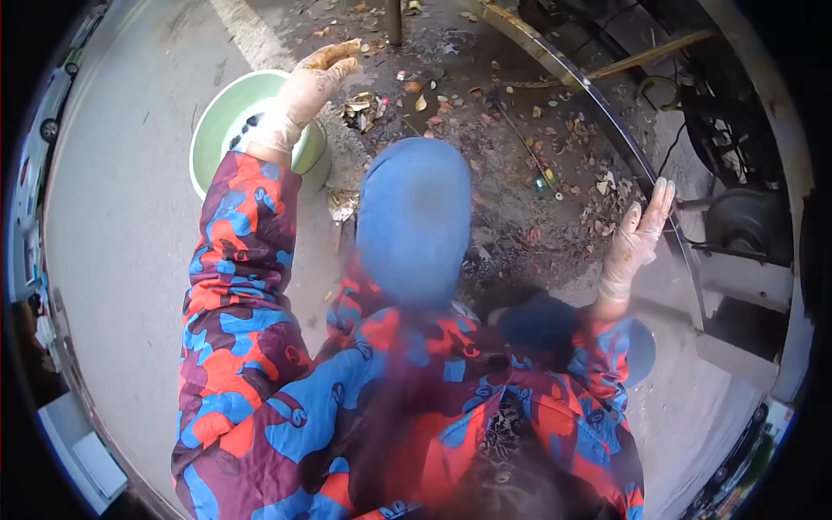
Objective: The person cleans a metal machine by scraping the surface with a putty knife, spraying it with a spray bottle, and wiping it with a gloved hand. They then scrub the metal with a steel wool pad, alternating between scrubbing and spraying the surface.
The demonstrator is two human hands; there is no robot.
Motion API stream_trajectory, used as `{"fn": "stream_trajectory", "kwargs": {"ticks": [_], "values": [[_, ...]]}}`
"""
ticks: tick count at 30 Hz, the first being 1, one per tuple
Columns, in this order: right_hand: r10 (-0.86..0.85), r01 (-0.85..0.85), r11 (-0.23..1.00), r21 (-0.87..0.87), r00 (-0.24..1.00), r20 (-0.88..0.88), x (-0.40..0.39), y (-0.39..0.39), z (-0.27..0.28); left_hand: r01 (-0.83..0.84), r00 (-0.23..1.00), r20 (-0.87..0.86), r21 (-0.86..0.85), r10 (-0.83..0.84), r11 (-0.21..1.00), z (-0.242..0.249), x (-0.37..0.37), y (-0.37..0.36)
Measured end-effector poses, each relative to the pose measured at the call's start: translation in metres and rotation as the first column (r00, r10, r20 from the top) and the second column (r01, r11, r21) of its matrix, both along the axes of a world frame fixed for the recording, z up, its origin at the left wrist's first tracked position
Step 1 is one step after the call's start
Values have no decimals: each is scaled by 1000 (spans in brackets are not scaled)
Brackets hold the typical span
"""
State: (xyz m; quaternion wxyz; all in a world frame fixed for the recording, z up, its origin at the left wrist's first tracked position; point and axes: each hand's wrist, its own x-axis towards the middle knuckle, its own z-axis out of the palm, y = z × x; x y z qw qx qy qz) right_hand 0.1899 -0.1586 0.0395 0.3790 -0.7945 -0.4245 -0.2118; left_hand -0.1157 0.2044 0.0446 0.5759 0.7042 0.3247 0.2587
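Note:
My left hand [310, 87], in a thin translucent glove with brown stains on the fingers, reaches over the right rim of a light green bucket [204, 147]. Its fingers point right, loosely bent, with nothing seen in them. Dark pieces [247, 127] show inside the bucket beside my wrist. My right hand [635, 245], gloved too, is raised at the right with its fingers stretched out. The fingertips overlap a long curved metal edge [620, 134] in this view. My knee [414, 221] in blue cloth stands between the two arms.
Dry leaves [598, 139] and bits of litter lie over the dark, damp ground. Behind the metal edge are a dark round machine part [747, 224] and a wooden stick [654, 56]. A post [394, 22] stands at the top. Parked cars [54, 113] line the far left.

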Motion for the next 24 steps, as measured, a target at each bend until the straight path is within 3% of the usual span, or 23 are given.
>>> {"fn": "stream_trajectory", "kwargs": {"ticks": [2,3,4,5,6,7,8,10,12,16,17,19,20,21,22,24], "values": [[69,-70,997,-33,997,-45,-6,13,-23,-52,991,106,-254,82,966,-53,-47,-9],[61,-76,991,-107,989,-137,-3,18,-36,-58,994,68,-354,87,934,-83,-67,-15],[39,-82,979,-185,973,-227,-1,23,-46,-76,996,-75,-367,51,927,-104,-82,-28],[55,-103,975,-198,971,-232,-3,29,-52,-139,985,-159,-468,71,873,-131,-103,-43],[58,-135,970,-205,937,-345,-5,31,-58,-169,981,-166,-522,95,836,-170,-124,-59],[53,-166,963,-213,890,-453,-5,29,-63,-210,935,-355,-490,26,846,-181,-134,-76],[50,-173,947,-272,913,-405,-1,22,-69,-307,930,-351,-579,108,755,-216,-150,-97],[42,-193,938,-287,888,-459,8,6,-84,-380,919,-335,-610,208,695,-287,-171,-130],[-7,-183,921,-342,874,-487,6,3,-88,-483,875,-350,-592,335,645,-298,-174,-139],[-50,-183,856,-483,902,-430,1,5,-91,-536,792,-563,-455,236,711,-292,-158,-124],[-104,-175,841,-512,876,-471,0,5,-91,-535,792,-562,-449,240,715,-269,-147,-121],[-165,-166,824,-542,845,-509,-4,6,-96,-301,923,-363,-483,125,822,-221,-129,-118],[-140,-184,815,-549,857,-496,-7,6,-98,-174,953,-295,-339,71,925,-235,-130,-116],[-111,-203,807,-554,870,-480,-7,9,-100,-105,969,-245,-288,33,952,-231,-129,-118],[-107,-201,812,-547,871,-479,-7,15,-101,-36,980,-197,-226,-10,974,-203,-125,-114],[-116,-206,761,-615,889,-442,-12,16,-104,60,992,123,-415,-9,908,-114,-122,-92]]}}
